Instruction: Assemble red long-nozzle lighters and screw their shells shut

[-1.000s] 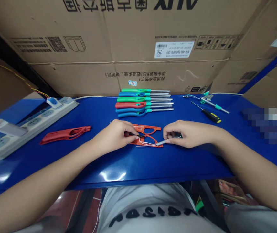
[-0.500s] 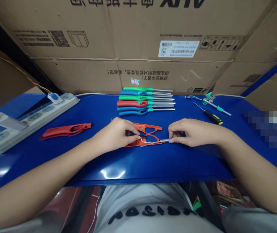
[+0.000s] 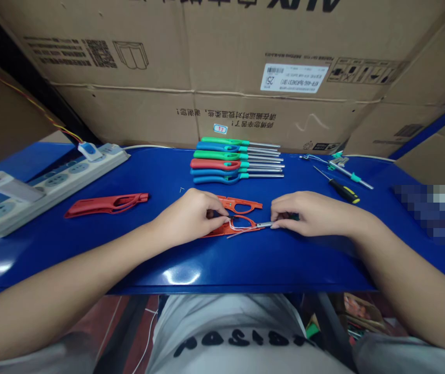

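An orange lighter casing half (image 3: 218,229) lies on the blue table under my fingers, and the other orange casing half (image 3: 253,205) lies just behind it. My left hand (image 3: 193,215) is closed in a pinch on a small black part (image 3: 230,217) over the front half; its shape is mostly hidden by the fingertips. A thin white wire (image 3: 233,227) runs from there toward a metal tube (image 3: 263,225). My right hand (image 3: 304,213) pinches this tube at the front end of the casing; its far part is hidden under the hand.
Several long-nosed lighters (image 3: 216,165) lie in a row behind my hands. A red lighter casing (image 3: 107,204) and a white power strip (image 3: 66,182) are at left. At right lie a screwdriver (image 3: 344,191) and a metal tube with teal parts (image 3: 349,174). A cardboard box (image 3: 206,62) stands behind.
My left hand has shifted slightly to the right with the small black part, and less of that part shows. My right hand keeps its pinch on the tube. The view has tilted a little.
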A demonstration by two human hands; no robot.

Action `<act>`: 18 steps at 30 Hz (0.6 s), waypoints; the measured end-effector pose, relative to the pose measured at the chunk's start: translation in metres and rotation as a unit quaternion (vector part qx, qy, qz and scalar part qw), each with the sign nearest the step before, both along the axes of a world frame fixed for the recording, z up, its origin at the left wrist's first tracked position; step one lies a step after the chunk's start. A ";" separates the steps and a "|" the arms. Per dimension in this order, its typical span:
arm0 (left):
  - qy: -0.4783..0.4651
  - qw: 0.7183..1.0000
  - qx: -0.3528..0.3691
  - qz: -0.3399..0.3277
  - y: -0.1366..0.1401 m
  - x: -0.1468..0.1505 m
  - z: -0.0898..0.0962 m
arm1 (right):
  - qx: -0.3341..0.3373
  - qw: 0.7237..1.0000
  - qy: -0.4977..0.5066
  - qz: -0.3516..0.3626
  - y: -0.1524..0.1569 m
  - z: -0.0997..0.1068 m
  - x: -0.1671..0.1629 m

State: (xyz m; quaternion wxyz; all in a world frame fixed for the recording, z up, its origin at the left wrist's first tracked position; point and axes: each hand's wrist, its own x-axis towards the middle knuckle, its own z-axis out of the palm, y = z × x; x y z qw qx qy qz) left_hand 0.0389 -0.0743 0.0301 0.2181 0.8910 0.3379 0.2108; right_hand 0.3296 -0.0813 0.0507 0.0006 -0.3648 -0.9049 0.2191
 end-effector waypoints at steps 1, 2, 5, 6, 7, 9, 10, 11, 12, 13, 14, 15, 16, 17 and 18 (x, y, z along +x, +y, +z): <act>-0.009 1.000 0.006 0.004 -0.001 0.000 0.000 | -0.003 1.000 0.007 0.000 0.000 0.001 0.000; -0.017 1.000 0.013 0.009 -0.001 0.000 0.001 | -0.004 1.000 0.013 -0.001 0.000 0.002 0.001; -0.027 0.999 0.023 0.023 -0.002 0.000 0.002 | -0.001 1.000 0.028 -0.004 0.001 0.005 0.002; -0.025 0.999 0.023 0.026 -0.002 0.000 0.002 | 0.000 1.000 0.028 -0.005 0.001 0.005 0.003; -0.024 0.999 0.021 0.028 -0.002 0.000 0.002 | 0.002 1.000 0.027 -0.005 0.001 0.005 0.003; -0.020 0.999 0.017 0.023 -0.002 0.000 0.001 | -0.002 1.000 0.022 -0.003 0.001 0.004 0.004; -0.018 1.000 0.015 0.017 -0.002 0.000 0.001 | -0.006 1.000 0.017 -0.002 0.001 0.003 0.004; -0.015 1.000 0.013 0.012 -0.002 0.000 0.000 | -0.009 1.000 0.011 0.000 0.001 0.002 0.003; -0.010 1.000 0.010 0.007 -0.002 0.000 0.000 | -0.011 1.000 0.004 0.001 0.001 0.001 0.003; -0.001 1.000 0.007 0.003 -0.002 0.000 0.000 | -0.011 1.000 -0.003 0.003 0.001 0.000 0.002; 0.008 1.000 0.005 0.001 -0.001 0.000 0.000 | -0.010 1.000 -0.011 0.006 0.000 0.000 0.002; 0.016 1.000 0.004 0.001 -0.001 0.000 -0.001 | -0.005 1.000 -0.016 0.010 0.000 0.000 0.000; 0.022 1.000 0.003 0.003 -0.001 0.000 -0.001 | 0.002 1.000 -0.018 0.015 0.000 -0.001 -0.001; 0.027 1.000 0.000 0.005 -0.001 0.000 -0.001 | 0.011 1.000 -0.020 0.020 -0.001 -0.001 -0.002; 0.031 0.999 -0.005 0.007 -0.001 0.000 -0.001 | 0.021 0.999 -0.023 0.024 -0.002 -0.001 -0.004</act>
